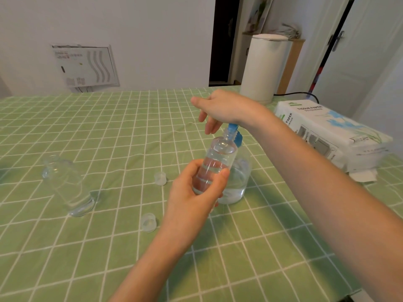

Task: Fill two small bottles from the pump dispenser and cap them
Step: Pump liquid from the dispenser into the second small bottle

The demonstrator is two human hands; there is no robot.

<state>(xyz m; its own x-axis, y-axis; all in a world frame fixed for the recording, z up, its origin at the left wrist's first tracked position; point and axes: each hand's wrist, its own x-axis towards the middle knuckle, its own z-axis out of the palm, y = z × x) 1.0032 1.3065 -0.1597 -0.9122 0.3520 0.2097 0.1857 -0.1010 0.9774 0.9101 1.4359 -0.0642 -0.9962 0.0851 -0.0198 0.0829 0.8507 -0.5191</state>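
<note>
1. Two small bottles are in play. The left hand [192, 192] is wrapped round the lower half of the held bottle [216, 158], thumb at 3 o'clock of its body, keeping it tilted with the open neck up against the blue spout of the pump dispenser [237, 182].
2. The right hand [222, 107] rests on the pump head from above. Its fingers are straight and loose, pointing toward 8 o'clock and gripping nothing.
3. Judging by the waterline, the held bottle is partly filled and not yet capped.
4. Main risk: the neck is narrow and the bottle leans, so a slight slip of the left hand would send liquid down the outside and onto the green tablecloth [109, 127].
5. A hard, off-centre press could rock the dispenser, since nothing braces its base.
6. Overfilling is likely too, because the right wrist partly blocks the view of the neck.
7. The second bottle [67, 186] stands well apart at 9 o'clock. The far cap [160, 178] and near cap [148, 222] lie loose at 8 and 7 o'clock of the left hand, where a forearm could knock them off.
</note>
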